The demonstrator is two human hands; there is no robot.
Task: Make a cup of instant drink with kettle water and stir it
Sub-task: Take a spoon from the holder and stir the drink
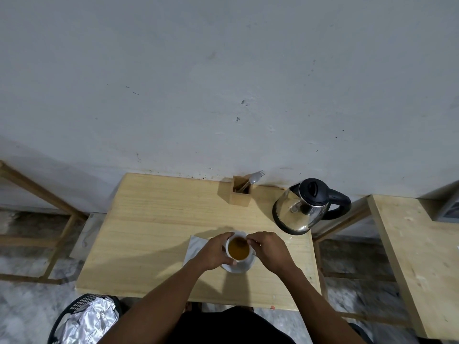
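Brown drink fills the white cup (239, 249), clasped by the left hand (215, 253); right hand (267, 249) pinches, perhaps a stirrer. Kettle (304, 207) beyond-right on the wooden table (154, 232).

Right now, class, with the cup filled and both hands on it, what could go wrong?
1. The cup is nearly full of brown drink; the left hand steadies it while the right hand pinches something at the rim, so vigorous stirring might slop liquid onto the saucer.
2. The kettle stands near the table edge and could be knocked.
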